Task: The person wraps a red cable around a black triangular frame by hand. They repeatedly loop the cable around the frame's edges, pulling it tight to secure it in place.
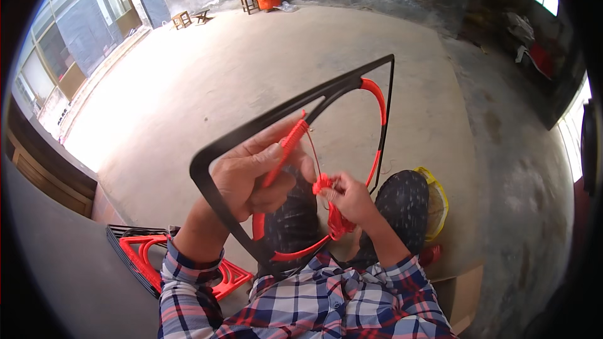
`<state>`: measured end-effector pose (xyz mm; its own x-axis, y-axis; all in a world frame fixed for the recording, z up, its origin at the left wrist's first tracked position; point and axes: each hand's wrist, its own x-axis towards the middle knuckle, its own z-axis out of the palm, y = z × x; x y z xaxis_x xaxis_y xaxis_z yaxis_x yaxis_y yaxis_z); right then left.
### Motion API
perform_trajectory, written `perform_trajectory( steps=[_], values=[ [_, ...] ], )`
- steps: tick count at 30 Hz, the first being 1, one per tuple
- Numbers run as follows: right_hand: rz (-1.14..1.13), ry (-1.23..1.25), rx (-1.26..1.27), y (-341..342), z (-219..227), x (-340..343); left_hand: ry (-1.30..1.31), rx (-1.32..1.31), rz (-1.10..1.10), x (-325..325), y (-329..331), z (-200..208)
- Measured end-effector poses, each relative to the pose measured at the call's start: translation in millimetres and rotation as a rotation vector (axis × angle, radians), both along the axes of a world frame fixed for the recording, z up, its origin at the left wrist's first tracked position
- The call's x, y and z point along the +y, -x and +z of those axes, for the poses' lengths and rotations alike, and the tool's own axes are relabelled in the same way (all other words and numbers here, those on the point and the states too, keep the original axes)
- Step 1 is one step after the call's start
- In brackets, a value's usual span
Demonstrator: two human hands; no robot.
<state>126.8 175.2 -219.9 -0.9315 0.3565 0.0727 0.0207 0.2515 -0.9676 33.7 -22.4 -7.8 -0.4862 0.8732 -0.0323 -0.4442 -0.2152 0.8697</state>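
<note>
A black, flat-barred rectangular frame with rounded corners (286,112) is held tilted above the person's lap. Inside it curves a slim black ring, partly sheathed in tight, ribbed windings of glossy red cord (375,91). The left hand (251,176) grasps the ring at a wound section, fingers curled around it. The right hand (352,198) pinches a bunched knot of the cord; a thin strand runs taut up to the windings, and a looped, silky red hank (339,225) hangs below. By the left forearm lie stacked black frames with smooth red openwork parts (141,260). Right of the dark speckled trousers (405,204) are a yellow-rimmed, rounded object (446,207) and a brown cardboard box (468,292).
</note>
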Motion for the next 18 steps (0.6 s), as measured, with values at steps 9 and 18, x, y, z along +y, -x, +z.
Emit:
perform_trajectory(
  steps=[9,18],
  values=[
    [0.454,0.978,0.602,23.4,200.6,14.8,-0.241,-0.383,-0.391,30.0,-36.7,21.4],
    [0.523,0.557,0.602,26.9,223.1,17.9,-0.210,-0.598,-0.342,32.2,-38.4,16.9]
  ],
)
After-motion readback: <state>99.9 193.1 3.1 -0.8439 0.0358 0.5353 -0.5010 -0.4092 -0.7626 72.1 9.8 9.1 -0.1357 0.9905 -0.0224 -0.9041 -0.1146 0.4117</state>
